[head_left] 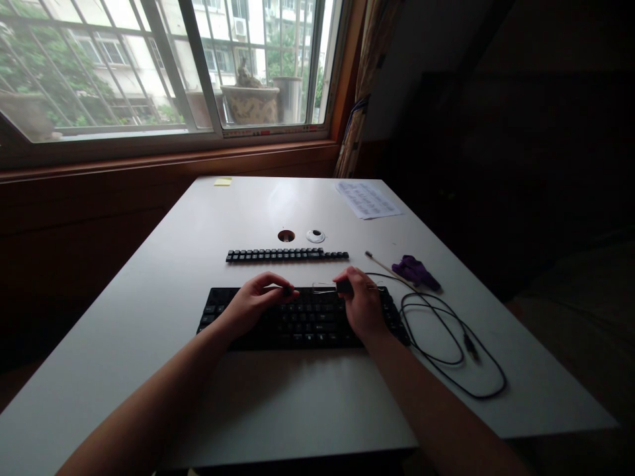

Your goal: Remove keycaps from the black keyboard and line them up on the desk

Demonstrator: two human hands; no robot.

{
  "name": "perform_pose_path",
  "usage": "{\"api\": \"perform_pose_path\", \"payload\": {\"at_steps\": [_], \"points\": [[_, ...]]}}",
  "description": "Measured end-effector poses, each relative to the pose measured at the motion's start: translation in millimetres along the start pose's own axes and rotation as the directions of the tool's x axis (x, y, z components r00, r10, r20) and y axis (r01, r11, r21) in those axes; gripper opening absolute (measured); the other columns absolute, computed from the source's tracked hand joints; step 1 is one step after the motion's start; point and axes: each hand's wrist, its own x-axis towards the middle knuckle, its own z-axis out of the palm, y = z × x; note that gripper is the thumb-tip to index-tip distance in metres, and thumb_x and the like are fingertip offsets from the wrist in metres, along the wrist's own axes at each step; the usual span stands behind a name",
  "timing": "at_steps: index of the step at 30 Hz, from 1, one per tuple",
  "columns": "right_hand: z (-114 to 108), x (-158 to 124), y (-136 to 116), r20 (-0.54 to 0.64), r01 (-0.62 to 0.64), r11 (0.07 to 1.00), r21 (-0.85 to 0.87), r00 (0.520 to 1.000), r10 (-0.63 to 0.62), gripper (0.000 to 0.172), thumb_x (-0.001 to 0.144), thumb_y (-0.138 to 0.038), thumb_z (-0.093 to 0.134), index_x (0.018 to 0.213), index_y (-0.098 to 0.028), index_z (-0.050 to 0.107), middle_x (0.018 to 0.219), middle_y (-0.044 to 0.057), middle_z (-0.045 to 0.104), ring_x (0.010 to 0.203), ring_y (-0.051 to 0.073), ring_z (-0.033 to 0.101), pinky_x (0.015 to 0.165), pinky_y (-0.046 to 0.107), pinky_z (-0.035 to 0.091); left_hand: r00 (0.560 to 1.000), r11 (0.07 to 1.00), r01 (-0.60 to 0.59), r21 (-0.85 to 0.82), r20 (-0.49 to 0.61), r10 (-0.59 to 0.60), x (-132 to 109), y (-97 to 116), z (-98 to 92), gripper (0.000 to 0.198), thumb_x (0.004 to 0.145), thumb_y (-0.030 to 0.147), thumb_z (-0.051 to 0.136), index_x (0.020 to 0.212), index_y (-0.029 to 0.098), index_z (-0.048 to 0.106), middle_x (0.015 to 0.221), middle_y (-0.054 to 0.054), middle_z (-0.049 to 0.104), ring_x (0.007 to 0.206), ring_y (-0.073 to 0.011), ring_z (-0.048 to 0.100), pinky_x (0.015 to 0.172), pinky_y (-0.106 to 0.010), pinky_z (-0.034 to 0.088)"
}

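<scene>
A black keyboard (307, 330) lies on the white table under both of my hands. Over its upper left part, my left hand (248, 304) pinches a small black keycap (288, 290) between thumb and fingertips. My right hand (364, 307) is closed around the dark handle of a wire keycap puller (322, 288), whose wire loops point left toward the keycap, with a gap between them. Beyond the keyboard, removed keycaps (278, 254) are lined up in rows. My hands and wrists hide parts of the keyboard's upper keys and right side.
On the right are a coiled black cable (464, 324) with its plug, a purple cloth (415, 271) and a thin brush (380, 263). Printed paper (370, 200), a yellow sticky note (223, 181), a cable hole (286, 236) and its round cover (316, 236) are farther back.
</scene>
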Motion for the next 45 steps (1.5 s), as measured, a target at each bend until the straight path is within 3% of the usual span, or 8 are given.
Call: {"api": "perform_pose_path", "payload": {"at_steps": [4, 7, 10, 17, 22, 33, 39, 45], "points": [[-3.5, -1.0, -8.1, 0.001, 0.173, 0.961, -0.214, 0.984, -0.177, 0.043, 0.101, -0.043, 0.04, 0.068, -0.022, 0.059, 0.078, 0.003, 0.06, 0.08, 0.02, 0.055, 0.078, 0.034, 0.043, 1.0, 0.999, -0.01, -0.036, 0.008, 0.01, 0.5, -2.5, -0.5, 0.025, 0.085, 0.03, 0.072, 0.103, 0.016, 0.064, 0.103, -0.008, 0.073, 0.098, -0.0214, 0.071, 0.089, -0.036, 0.056], [-1.6, -3.5, -13.4, 0.071, 0.281, 0.925, -0.254, 0.96, -0.271, 0.041, 0.102, -0.038, 0.038, 0.069, -0.023, 0.055, 0.08, 0.003, 0.055, 0.082, 0.019, 0.055, 0.082, 0.035, 0.043, 0.999, 0.999, -0.042, 0.028, -0.005, 0.042, 0.8, -2.4, -1.6, 0.024, 0.084, 0.028, 0.073, 0.104, 0.017, 0.066, 0.104, -0.008, 0.073, 0.098, -0.0206, 0.069, 0.083, -0.031, 0.056], [1.5, -6.0, -13.5, 0.176, 0.354, 0.904, -0.242, 0.932, -0.317, 0.036, 0.102, -0.036, 0.039, 0.073, -0.023, 0.055, 0.084, 0.004, 0.056, 0.084, 0.02, 0.055, 0.081, 0.036, 0.044, 0.995, 0.982, -0.085, 0.166, -0.03, 0.092, 0.0, 0.9, -1.8, 0.019, 0.085, 0.026, 0.072, 0.101, 0.016, 0.071, 0.106, -0.008, 0.073, 0.1, -0.0198, 0.067, 0.09, -0.031, 0.052], [5.9, -10.5, -7.4, 0.419, 0.426, 0.861, -0.279, 0.861, -0.29, 0.026, 0.1, -0.036, 0.048, 0.084, -0.024, 0.065, 0.086, 0.004, 0.057, 0.08, 0.018, 0.056, 0.076, 0.034, 0.046, 0.979, 0.94, -0.193, 0.282, -0.007, 0.203, -4.3, 7.1, 2.7, 0.019, 0.088, 0.028, 0.067, 0.102, 0.017, 0.07, 0.104, -0.008, 0.072, 0.1, -0.0215, 0.067, 0.094, -0.036, 0.052], [8.9, -9.8, -7.4, 0.511, 0.382, 0.879, -0.285, 0.836, -0.197, 0.021, 0.094, -0.041, 0.059, 0.098, -0.026, 0.073, 0.081, 0.002, 0.06, 0.075, 0.016, 0.058, 0.071, 0.031, 0.046, 0.952, 0.894, -0.303, 0.331, 0.062, 0.3, -6.6, 7.9, 7.5, 0.016, 0.089, 0.028, 0.067, 0.1, 0.016, 0.07, 0.102, -0.009, 0.072, 0.097, -0.0219, 0.067, 0.088, -0.033, 0.054], [14.6, -10.2, -6.2, 0.506, 0.228, 0.936, -0.268, 0.86, -0.065, 0.023, 0.085, -0.045, 0.07, 0.096, -0.025, 0.078, 0.075, 0.001, 0.064, 0.068, 0.016, 0.059, 0.064, 0.03, 0.045, 0.87, 0.697, -0.475, 0.537, 0.171, 0.462, -4.7, 2.4, 8.4, 0.006, 0.09, 0.021, 0.066, 0.095, 0.02, 0.07, 0.097, -0.008, 0.07, 0.091, -0.0187, 0.067, 0.082, -0.031, 0.054], [15.6, -10.0, -10.7, 0.475, 0.188, 0.947, -0.26, 0.879, -0.044, 0.02, 0.081, -0.043, 0.074, 0.092, -0.026, 0.076, 0.078, 0.001, 0.064, 0.072, 0.017, 0.059, 0.065, 0.03, 0.045, 0.867, 0.7, -0.483, 0.527, 0.174, 0.467, -6.5, 6.5, 11.1, 0.012, 0.09, 0.023, 0.066, 0.099, 0.021, 0.073, 0.101, -0.009, 0.068, 0.094, -0.0202, 0.066, 0.083, -0.032, 0.055], [15.7, -12.1, -6.3, 0.427, 0.279, 0.912, -0.301, 0.894, -0.133, 0.018, 0.079, -0.038, 0.077, 0.091, -0.026, 0.071, 0.074, 0.0, 0.058, 0.07, 0.016, 0.055, 0.062, 0.029, 0.042, 0.895, 0.771, -0.439, 0.461, 0.144, 0.423, -7.2, 8.4, 11.9, 0.016, 0.091, 0.025, 0.065, 0.105, 0.019, 0.071, 0.102, -0.009, 0.064, 0.094, -0.0197, 0.064, 0.082, -0.031, 0.056]]}}
